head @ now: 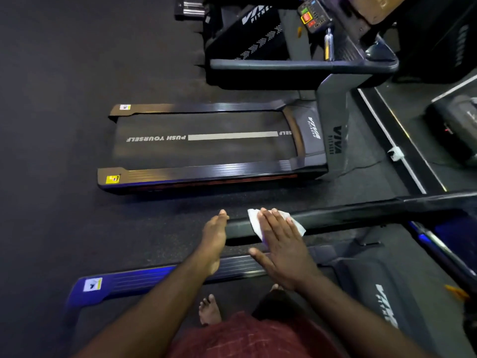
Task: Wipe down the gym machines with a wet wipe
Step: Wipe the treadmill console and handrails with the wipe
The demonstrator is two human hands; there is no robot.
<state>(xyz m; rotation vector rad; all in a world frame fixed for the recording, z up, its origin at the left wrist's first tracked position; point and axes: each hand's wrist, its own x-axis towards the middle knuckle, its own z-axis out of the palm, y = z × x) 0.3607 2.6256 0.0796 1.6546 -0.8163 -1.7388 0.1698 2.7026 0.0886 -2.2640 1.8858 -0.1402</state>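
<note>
A white wet wipe (pixel 255 222) lies over the black handrail (pixel 361 214) of the near treadmill. My right hand (pixel 280 241) presses flat on the wipe with straight fingers, covering its middle. My left hand (pixel 214 240) rests edge-on against the free left end of the same handrail, fingers straight and holding nothing. The handrail runs from that end rightward to the frame's right edge. Below it is the near treadmill's side rail (pixel 134 282), lit blue.
A second treadmill (pixel 206 136) with "PUSH YOURSELF" on its belt stands ahead, its handrail (pixel 296 65) and console (pixel 313 15) at the top right. Dumbbells (pixel 189 9) lie at the top. Dark rubber floor (pixel 64 99) fills the left. My bare foot (pixel 209 310) stands on the near belt.
</note>
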